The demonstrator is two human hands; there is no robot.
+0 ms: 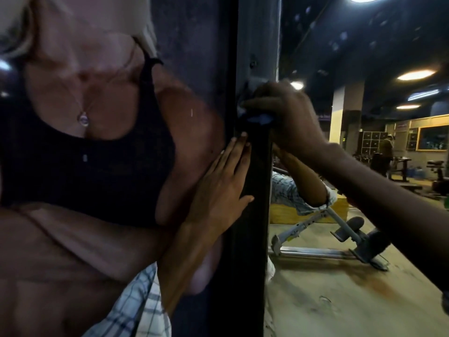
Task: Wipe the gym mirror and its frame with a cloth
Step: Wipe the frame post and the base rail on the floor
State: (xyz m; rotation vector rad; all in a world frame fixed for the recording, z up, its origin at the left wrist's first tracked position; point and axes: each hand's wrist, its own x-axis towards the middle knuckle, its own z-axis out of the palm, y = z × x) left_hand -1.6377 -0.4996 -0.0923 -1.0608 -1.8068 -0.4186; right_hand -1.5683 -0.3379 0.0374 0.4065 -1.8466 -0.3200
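Cloth point(258, 118) is gripped by the right hand point(286, 115) high on the frame point(252, 215) beside the mirror point(340, 300), the flat, straight-fingered left hand point(218, 188) braced lower; even pressure along the edge is probably best applied.

We see a poster point(85, 166) of a muscular torso on our left. On our right, a bench point(353, 224) stands under round ceiling lights point(415, 74).

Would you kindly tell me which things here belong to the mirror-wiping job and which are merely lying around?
In the job: crumpled blue cloth, gripped by the right hand; dark vertical mirror frame; mirror glass; left hand, flat beside the frame.
Just about: large wall poster; grey bench reflected in the glass.
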